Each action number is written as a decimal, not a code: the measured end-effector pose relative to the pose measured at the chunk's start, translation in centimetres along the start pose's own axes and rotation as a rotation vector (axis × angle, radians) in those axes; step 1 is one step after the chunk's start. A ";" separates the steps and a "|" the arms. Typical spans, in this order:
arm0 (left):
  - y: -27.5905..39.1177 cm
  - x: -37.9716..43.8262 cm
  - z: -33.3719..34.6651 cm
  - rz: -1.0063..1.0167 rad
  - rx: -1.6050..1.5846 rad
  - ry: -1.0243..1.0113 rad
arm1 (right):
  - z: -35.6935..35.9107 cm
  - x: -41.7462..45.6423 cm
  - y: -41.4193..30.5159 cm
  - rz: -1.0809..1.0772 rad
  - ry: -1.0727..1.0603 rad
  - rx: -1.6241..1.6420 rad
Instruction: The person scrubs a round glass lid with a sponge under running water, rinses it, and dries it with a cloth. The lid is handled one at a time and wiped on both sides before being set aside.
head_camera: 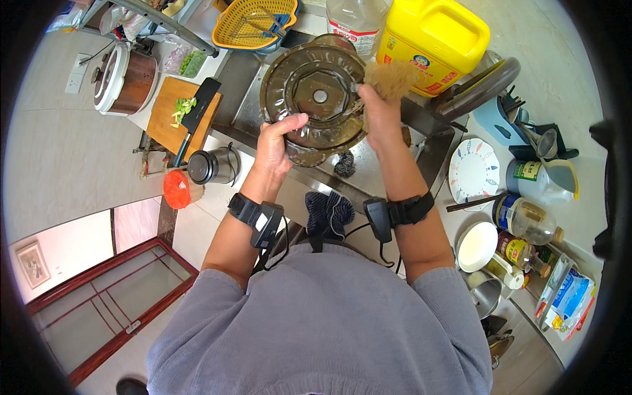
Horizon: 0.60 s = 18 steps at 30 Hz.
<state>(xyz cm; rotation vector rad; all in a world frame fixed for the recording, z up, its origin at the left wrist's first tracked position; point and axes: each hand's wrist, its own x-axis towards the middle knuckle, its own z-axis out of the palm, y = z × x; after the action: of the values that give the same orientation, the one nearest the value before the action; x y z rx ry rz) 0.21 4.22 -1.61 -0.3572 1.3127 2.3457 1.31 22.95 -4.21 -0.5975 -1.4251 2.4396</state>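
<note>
Over a steel sink (242, 111), a round brown glass dish or lid (331, 94) with fluted walls and tab handles is tilted up. My left hand (279, 140) grips its lower left rim, thumb on the glass. In my right hand (382, 106) is a tan fibrous scrubber, maybe a loofah (392, 79), at the right rim; whether those fingers also hold the glass is hidden. A dark mesh scouring ball (344, 164) lies in the sink below the dish.
Beyond the sink stand a yellow jug (434, 39) and a yellow colander (254, 22). At left, a cleaver (202, 103) and chopped greens lie on a cutting board (163, 116). A faucet (481, 91), a plate (474, 168) and several bottles (528, 219) are at right.
</note>
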 end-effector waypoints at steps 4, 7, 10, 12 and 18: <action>0.3 0.4 -0.1 0.001 -0.037 0.031 | 2.1 -4.1 1.5 -0.045 0.092 0.078; 0.0 0.2 -1.1 -0.035 0.032 0.025 | 1.0 -1.8 1.6 -0.002 0.152 0.046; -0.6 -0.3 -0.8 -0.037 0.048 0.024 | 0.3 -1.2 1.3 0.069 0.103 0.011; -0.3 0.1 -1.0 -0.046 -0.020 0.041 | 1.5 -2.9 1.9 0.087 0.183 0.031; -0.7 -0.5 -2.5 -0.072 0.067 0.021 | 0.6 -1.8 3.3 0.092 0.125 0.087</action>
<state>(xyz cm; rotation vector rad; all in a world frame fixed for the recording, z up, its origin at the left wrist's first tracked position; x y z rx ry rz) 1.03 2.28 -3.27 -0.4017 1.3613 2.2394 2.59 20.16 -6.46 -0.7972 -1.2629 2.4709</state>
